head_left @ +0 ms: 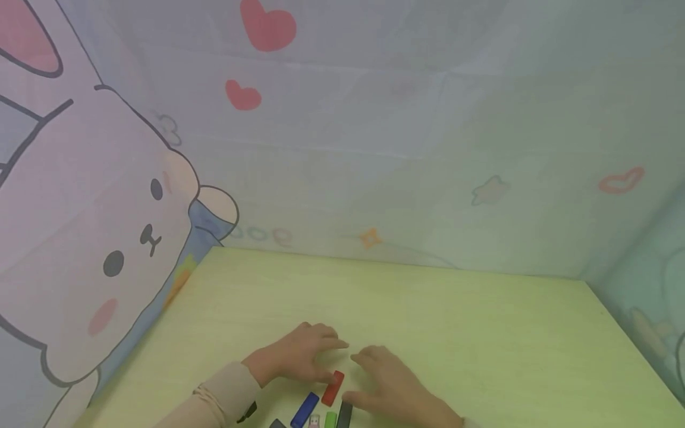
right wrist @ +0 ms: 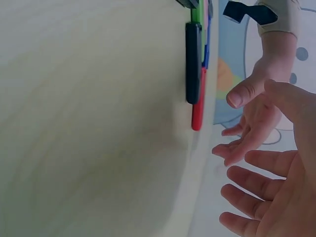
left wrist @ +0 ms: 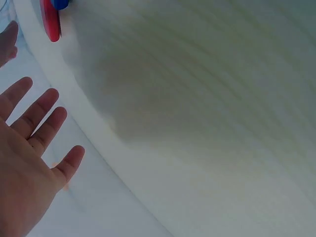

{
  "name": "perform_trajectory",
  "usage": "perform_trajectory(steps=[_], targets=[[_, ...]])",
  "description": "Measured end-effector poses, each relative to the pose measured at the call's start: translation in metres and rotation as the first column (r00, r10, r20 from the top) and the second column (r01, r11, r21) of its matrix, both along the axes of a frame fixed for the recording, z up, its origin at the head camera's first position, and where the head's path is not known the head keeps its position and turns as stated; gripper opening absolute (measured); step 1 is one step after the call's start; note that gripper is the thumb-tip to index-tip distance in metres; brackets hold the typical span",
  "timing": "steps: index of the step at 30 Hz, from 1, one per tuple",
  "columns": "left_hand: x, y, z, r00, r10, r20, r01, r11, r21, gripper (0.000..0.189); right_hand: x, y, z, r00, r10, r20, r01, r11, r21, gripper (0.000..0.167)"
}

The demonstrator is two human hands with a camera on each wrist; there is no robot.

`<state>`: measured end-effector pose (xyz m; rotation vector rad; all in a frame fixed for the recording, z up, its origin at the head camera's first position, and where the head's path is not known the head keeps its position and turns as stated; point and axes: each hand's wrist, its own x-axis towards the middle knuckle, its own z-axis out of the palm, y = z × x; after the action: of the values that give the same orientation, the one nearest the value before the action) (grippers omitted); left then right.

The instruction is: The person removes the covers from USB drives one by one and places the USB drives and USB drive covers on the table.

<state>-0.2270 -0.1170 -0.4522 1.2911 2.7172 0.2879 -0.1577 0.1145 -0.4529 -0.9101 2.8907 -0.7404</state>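
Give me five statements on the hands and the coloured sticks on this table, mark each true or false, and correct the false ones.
1. The right hand holds nothing. True.
2. In the head view, the short bright-green stick lies between the dark-blue rectangular stick and the long black stick. True.
3. The left hand is clenched round the blue stick. False: the left hand is open and holds nothing.
4. The slim red stick stands upright on its end. False: it lies flat on the pale yellow-green tabletop.
5. In the head view, the red stick lies farther up the picture than the blue one. True.
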Motion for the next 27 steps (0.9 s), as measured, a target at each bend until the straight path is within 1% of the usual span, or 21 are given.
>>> perform_trajectory(steps=[4,7,13,18,21,27], targets=[[0.001,0.000,-0.002,0.999,-0.018,0.027,0.019,1.000,-0.016,0.055,0.000,-0.006,-0.005,0.999,-0.004,0.050,0.002,0.999,0.038,0.067],[0.000,-0.001,-0.003,0.999,-0.029,0.044,0.030,0.999,-0.018,0.053,-0.001,-0.010,-0.006,0.997,-0.002,0.073,-0.003,0.998,0.068,0.063],[0.000,0.000,-0.004,0.996,-0.025,0.081,0.028,0.999,-0.045,0.053,-0.003,-0.015,-0.009,0.998,0.026,0.059,-0.031,0.995,0.096,0.053],[0.001,0.001,-0.005,0.997,-0.035,0.068,0.039,0.998,-0.056,0.053,-0.005,-0.018,-0.013,0.998,0.035,0.052,-0.040,0.994,0.106,0.047],[0.001,0.002,-0.005,0.998,-0.041,0.057,0.044,0.997,-0.060,0.052,-0.007,-0.019,-0.015,0.998,0.029,0.062,-0.036,0.992,0.120,0.046],[0.000,0.003,-0.007,0.997,-0.036,0.065,0.040,0.997,-0.068,0.051,-0.010,-0.022,-0.018,0.996,0.019,0.082,-0.030,0.990,0.136,0.045]])
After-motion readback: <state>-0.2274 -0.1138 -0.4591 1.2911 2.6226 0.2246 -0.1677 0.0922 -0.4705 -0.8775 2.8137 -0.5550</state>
